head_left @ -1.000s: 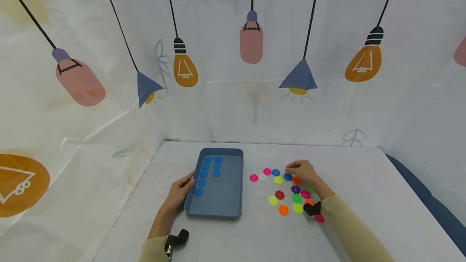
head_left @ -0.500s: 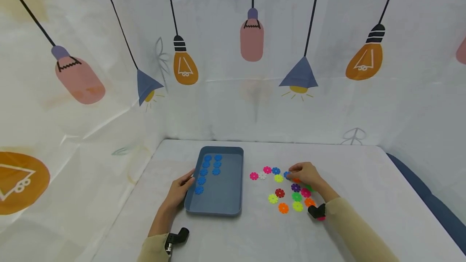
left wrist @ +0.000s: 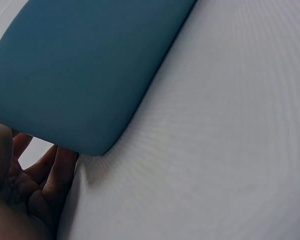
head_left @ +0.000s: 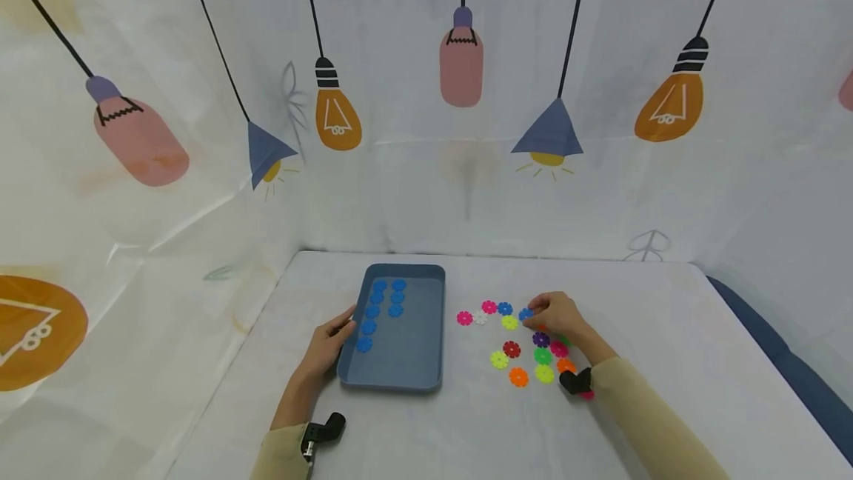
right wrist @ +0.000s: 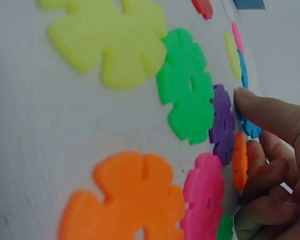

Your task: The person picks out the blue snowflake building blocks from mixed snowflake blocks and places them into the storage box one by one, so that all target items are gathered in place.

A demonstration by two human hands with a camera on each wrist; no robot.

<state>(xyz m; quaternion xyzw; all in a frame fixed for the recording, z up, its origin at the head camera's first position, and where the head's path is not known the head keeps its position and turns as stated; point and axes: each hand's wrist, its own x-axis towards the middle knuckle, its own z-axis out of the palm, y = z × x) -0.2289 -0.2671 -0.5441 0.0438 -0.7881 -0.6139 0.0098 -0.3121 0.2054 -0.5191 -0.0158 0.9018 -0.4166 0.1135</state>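
A grey-blue rectangular tray (head_left: 416, 332) lies on the table with several blue flower-shaped discs (head_left: 372, 311) in two columns at its left side. My left hand (head_left: 326, 347) holds the tray's left edge, thumb at the rim; in the left wrist view its fingers (left wrist: 60, 170) reach behind the tray's wall. Right of the tray, my right hand (head_left: 558, 318) pinches a blue flower-shaped disc (head_left: 525, 314) between thumb and fingers. The right wrist view shows the thumb (right wrist: 270, 112) in front of that blue disc (right wrist: 251, 129), hiding part of it.
Several loose flower discs lie around the right hand: a yellow one (head_left: 499, 360), a red one (head_left: 511, 349), an orange one (head_left: 518, 377), a purple one (head_left: 541, 339). Another blue disc (head_left: 505, 309) lies left of the fingers. A printed wall sheet (head_left: 426, 198) rises behind the table.
My right thumb and fingers have come down and closed around the blue disc, which stays near its spot. My left hand and the tray keep their places; the head view has tilted down slightly.
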